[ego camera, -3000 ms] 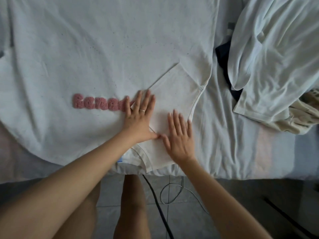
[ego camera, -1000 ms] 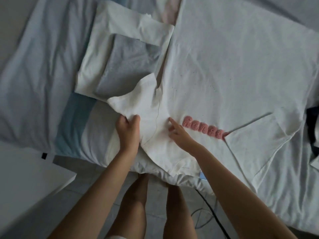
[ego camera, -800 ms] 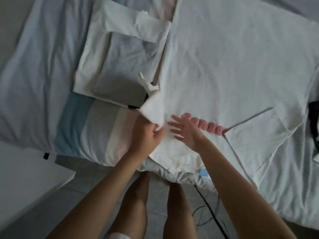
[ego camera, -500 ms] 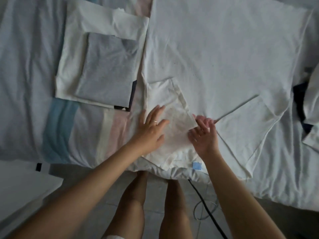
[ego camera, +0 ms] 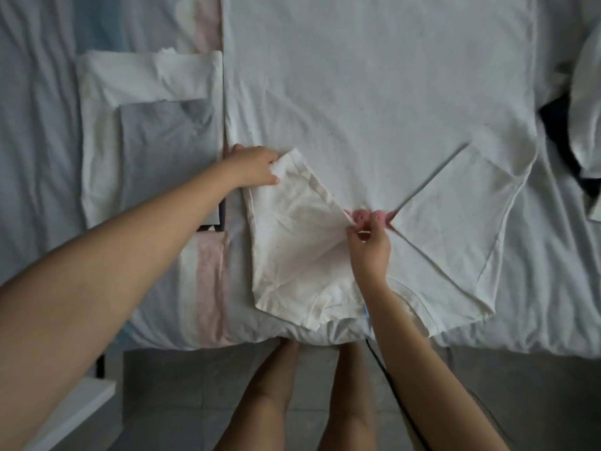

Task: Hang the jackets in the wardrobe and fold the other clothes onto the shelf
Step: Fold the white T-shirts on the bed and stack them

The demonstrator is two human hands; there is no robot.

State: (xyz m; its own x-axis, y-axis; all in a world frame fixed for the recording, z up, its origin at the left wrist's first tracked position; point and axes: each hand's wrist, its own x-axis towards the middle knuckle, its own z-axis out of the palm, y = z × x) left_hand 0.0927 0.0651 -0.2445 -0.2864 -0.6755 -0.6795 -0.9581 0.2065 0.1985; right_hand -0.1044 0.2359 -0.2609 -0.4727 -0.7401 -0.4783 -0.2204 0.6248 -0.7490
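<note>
Obs.: white T-shirt [ego camera: 374, 86] lies flat on the bed [ego camera: 39, 131], collar [ego camera: 413, 299] toward the person and reaching the bed's near edge.

- Left-side sleeve [ego camera: 292, 242] is folded inward over the shirt body. Its outer fold line runs roughly along the shirt's left edge.
- Left hand [ego camera: 255, 166] pinches the far corner of this sleeve, fingers closed on the cloth.
- Right hand [ego camera: 369, 245] pinches the sleeve's inner hem between thumb and fingertips, just below the pink lettering [ego camera: 369, 217], which is mostly covered.
- Right-side sleeve [ego camera: 461, 203] is also folded in and lies flat. No hand is on it. Its slanted hem meets the lettering.

Edges: the shirt's left edge is straight and runs just beside the right edge of a folded white garment [ego camera: 140, 73], which has a folded grey garment [ego camera: 166, 148] on top. I cannot tell whether they touch or a narrow gap remains.

Open room: bare sheet lies left of the stack and between the stack and the bed's near edge. On the right, a dark garment [ego camera: 559, 131] and another white garment [ego camera: 588, 92] lie close to the shirt's right side.

Floor [ego camera: 182, 379]: a black cable [ego camera: 390, 382] runs past the person's legs.
</note>
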